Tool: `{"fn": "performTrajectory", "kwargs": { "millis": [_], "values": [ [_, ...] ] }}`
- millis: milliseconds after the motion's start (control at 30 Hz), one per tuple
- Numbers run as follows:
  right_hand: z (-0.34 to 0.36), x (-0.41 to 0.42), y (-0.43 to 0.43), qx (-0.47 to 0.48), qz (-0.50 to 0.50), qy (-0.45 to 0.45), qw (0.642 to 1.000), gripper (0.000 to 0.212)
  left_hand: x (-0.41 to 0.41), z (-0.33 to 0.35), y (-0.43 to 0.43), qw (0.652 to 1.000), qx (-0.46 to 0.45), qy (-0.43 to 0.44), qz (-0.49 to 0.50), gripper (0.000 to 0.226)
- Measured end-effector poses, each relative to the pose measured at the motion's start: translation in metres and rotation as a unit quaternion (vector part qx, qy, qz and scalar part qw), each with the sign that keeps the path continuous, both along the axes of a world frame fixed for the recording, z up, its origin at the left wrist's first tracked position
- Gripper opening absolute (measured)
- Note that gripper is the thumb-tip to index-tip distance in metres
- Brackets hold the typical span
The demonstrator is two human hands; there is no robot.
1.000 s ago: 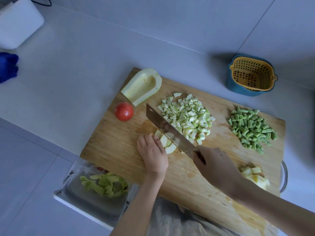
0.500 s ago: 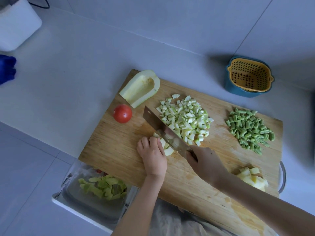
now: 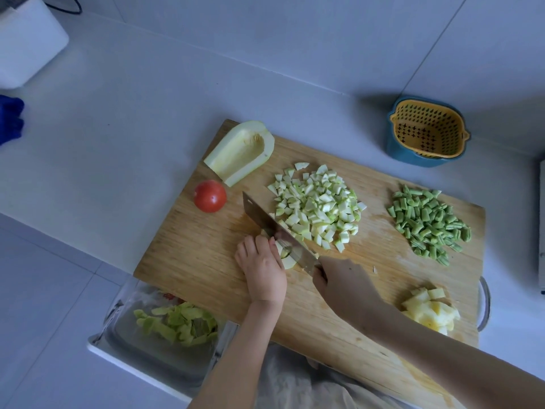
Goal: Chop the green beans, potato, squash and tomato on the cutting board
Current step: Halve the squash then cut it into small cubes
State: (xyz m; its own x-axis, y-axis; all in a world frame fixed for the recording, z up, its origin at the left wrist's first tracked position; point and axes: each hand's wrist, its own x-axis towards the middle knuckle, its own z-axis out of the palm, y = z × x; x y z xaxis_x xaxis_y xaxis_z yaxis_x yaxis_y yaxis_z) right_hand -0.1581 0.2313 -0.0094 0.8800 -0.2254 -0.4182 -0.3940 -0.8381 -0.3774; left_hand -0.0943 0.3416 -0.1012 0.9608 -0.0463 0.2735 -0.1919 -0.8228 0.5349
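— What's on the cutting board [image 3: 182, 261]?

— From the left: a whole tomato [image 3: 210, 196], then the squash half [image 3: 240, 152]. My left grip [image 3: 262, 268] curls over a squash piece [image 3: 287, 261], with the knife [image 3: 274, 228] blade against it and the diced squash [image 3: 317, 205] beside it. My right grip [image 3: 345, 286] clenches the handle.

— Further right?

— Cut green beans [image 3: 429, 222], and chopped potato [image 3: 432, 309] nearer me.

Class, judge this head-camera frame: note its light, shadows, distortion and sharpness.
Head view: dim, bluish, even light; the strainer basket throws a soft shadow leftward; no harsh glare, even on the knife; the peelings near the bottom edge look soft.
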Motion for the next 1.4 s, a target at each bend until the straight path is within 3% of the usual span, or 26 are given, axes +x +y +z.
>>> {"fn": "performTrajectory", "kwargs": {
  "millis": [233, 367, 467, 633, 1000, 1133, 1400],
  "values": [
    [0.005, -0.004, -0.01, 0.09, -0.047, -0.038, 0.994, 0.035, -0.003, 0.011, 0.006, 0.997, -0.07, 0.005, -0.017, 0.027],
    [0.015, -0.012, -0.013, 0.079, -0.034, -0.057, 0.995, 0.033, -0.009, 0.013, 0.013, 0.998, -0.05, 0.024, -0.022, 0.029],
    [0.018, -0.018, -0.012, 0.049, -0.009, -0.049, 0.998, 0.029, -0.012, 0.01, 0.017, 0.999, -0.02, 0.038, -0.024, 0.01],
    [0.009, -0.016, -0.001, 0.01, 0.006, -0.016, 1.0, 0.028, -0.012, 0.008, 0.017, 0.998, 0.007, 0.049, -0.029, 0.017],
    [0.014, -0.01, -0.004, 0.016, -0.004, -0.052, 0.998, 0.035, -0.012, 0.009, 0.017, 0.999, -0.011, 0.042, -0.025, 0.018],
    [0.009, -0.01, 0.004, 0.0, 0.015, -0.025, 1.0, 0.03, -0.012, 0.007, 0.018, 0.999, -0.008, 0.04, -0.026, 0.015],
    [0.001, 0.002, 0.009, 0.057, -0.035, -0.031, 0.997, 0.031, -0.013, 0.008, 0.018, 0.999, -0.005, 0.041, -0.021, 0.017]
  ]
}}
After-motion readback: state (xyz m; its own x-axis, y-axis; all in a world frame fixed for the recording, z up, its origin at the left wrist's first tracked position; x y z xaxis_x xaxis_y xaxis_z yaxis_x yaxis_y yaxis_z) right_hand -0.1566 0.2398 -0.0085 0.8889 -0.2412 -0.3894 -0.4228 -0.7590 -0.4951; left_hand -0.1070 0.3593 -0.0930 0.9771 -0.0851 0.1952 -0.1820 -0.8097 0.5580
